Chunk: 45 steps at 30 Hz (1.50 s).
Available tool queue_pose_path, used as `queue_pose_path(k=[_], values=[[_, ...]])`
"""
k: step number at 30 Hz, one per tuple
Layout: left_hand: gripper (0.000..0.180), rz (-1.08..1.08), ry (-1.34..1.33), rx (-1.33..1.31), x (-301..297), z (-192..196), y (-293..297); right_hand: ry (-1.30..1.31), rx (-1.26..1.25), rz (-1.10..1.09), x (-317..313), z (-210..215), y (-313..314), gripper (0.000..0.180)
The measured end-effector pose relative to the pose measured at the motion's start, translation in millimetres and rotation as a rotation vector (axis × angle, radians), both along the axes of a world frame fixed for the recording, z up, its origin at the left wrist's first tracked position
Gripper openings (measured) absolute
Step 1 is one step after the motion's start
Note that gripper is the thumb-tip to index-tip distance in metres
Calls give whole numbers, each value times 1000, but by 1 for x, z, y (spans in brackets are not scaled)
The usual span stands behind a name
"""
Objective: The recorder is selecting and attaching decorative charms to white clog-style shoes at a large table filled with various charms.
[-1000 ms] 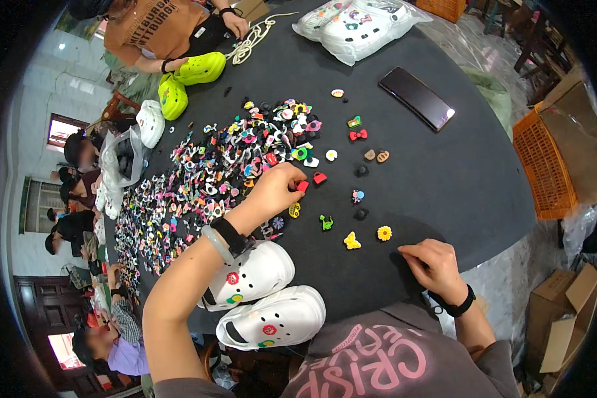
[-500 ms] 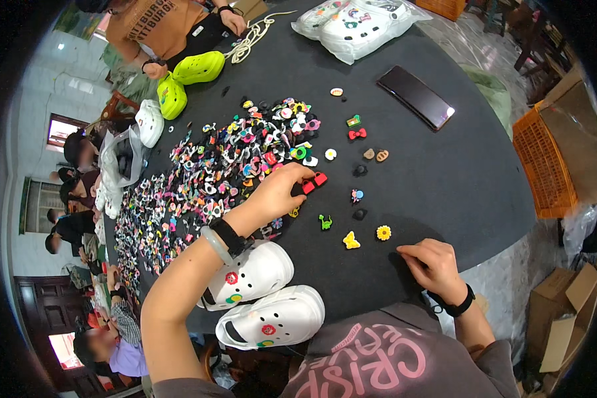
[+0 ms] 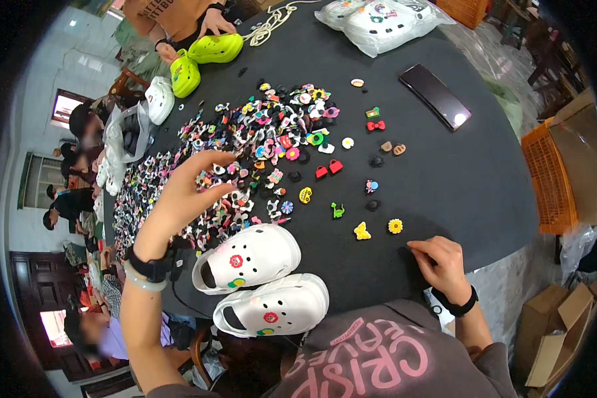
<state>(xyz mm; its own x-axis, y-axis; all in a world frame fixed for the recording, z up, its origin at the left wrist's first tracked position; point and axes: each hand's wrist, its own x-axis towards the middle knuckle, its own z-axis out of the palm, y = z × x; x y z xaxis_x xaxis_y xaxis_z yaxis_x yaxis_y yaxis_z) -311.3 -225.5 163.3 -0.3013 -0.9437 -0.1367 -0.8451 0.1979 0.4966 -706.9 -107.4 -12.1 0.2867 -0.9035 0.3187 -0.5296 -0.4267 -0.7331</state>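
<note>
My left hand (image 3: pixel 194 189) hovers over a large pile of mixed shoe charms (image 3: pixel 232 149), its thumb and fingers apart with nothing between them. My right hand (image 3: pixel 442 265) rests low on the right of the table, fingers curled together, with no object visible in it. Nearest to it lie a sunflower charm (image 3: pixel 395 226) and a yellow butterfly charm (image 3: pixel 361 231). A pair of red bag-shaped charms (image 3: pixel 329 168) sits right of the pile, above a yellow car charm (image 3: pixel 305 195) and a green dinosaur charm (image 3: pixel 338 210). Two white clogs (image 3: pixel 272 313), each bearing red and green-yellow charms, stand close to me.
A dark phone (image 3: pixel 435 97) lies at the far right, beyond a red bow charm (image 3: pixel 375 125). Bagged white clogs (image 3: pixel 385 25) stand at the back edge. Across the table, another person handles lime-green clogs (image 3: pixel 215 48). An orange basket (image 3: pixel 544 179) stands off the right side.
My left hand has let go of the red bag charms and moved left over the pile, its fingers opening. The right hand has barely moved. The view has shifted slightly.
</note>
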Motion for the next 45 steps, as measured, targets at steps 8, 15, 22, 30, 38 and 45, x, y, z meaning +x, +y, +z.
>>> queue_pose_path(k=[8,15,22,30,38,45], values=[[34,152,-40,97,76,-2,61,-2,-25,-5,9,1,-2,16],[32,-69,-209,32,84,-45,40,44,17,-81,7,-3,4,15],[32,-377,-250,-158,107,-89,-1,70,33,-152,15,-3,5,13],[25,-326,-109,-118,100,-128,-29,141,11,-207,17,-7,5,16],[20,-13,75,109,125,-146,-40,177,-11,-205,18,-7,3,16],[22,148,90,211,138,-138,-34,193,-34,-215,18,-8,3,15]])
